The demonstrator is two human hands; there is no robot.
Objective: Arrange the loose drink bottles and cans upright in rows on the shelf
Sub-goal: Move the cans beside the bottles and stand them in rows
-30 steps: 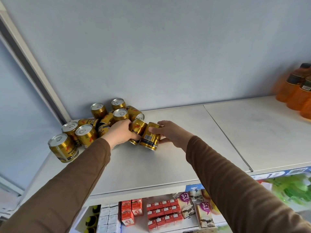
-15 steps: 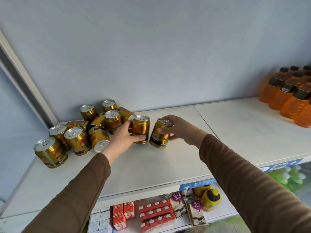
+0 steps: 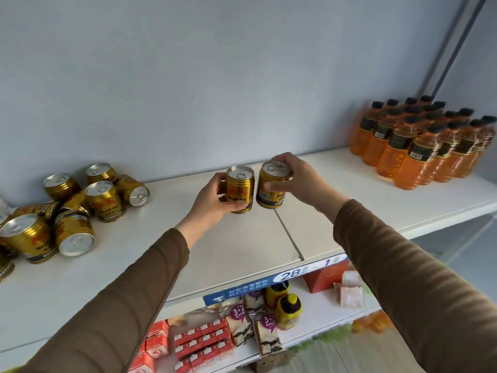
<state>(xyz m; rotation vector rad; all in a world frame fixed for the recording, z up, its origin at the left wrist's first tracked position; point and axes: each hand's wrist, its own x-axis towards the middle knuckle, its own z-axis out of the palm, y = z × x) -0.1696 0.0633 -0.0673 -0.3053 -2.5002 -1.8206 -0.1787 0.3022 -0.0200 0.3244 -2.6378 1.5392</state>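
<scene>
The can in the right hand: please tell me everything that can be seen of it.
The can in the right hand is short and gold, metal by its look, with a ribbed shoulder and a silver pull-tab lid, unopened. Its label shows a barcode and dark print. It tilts slightly left, above the white shelf; whether its base touches cannot be told. The right hand holds it, fingers over the rim, thumb on the side. It stands close beside the can in the left hand.

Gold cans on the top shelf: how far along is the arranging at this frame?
Early. Done: the orange bottles stand upright in rows at the right. In hand: the left hand grips one gold can, the right hand another, mid-shelf. Left: the can pile at the left, several on their sides, none in rows.
</scene>
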